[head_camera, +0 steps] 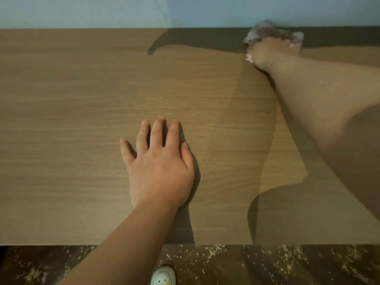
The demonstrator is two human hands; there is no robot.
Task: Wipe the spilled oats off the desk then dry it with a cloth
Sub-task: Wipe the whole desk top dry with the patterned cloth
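The wooden desk (pixel 82 120) fills most of the view, and I see no oats on its surface. My left hand (pixel 160 163) lies flat on the desk near its front middle, fingers straight and spread. My right hand (pixel 269 51) reaches to the far right back edge by the wall and grips a crumpled pale cloth (pixel 267 31), which is blurred. The fingers of that hand are hidden under the cloth.
A pale blue wall (pixel 123 11) runs along the desk's back edge. Below the front edge, the dark floor (pixel 267 264) is strewn with spilled oats (pixel 216 251). A white slipper toe (pixel 163 275) shows at the bottom.
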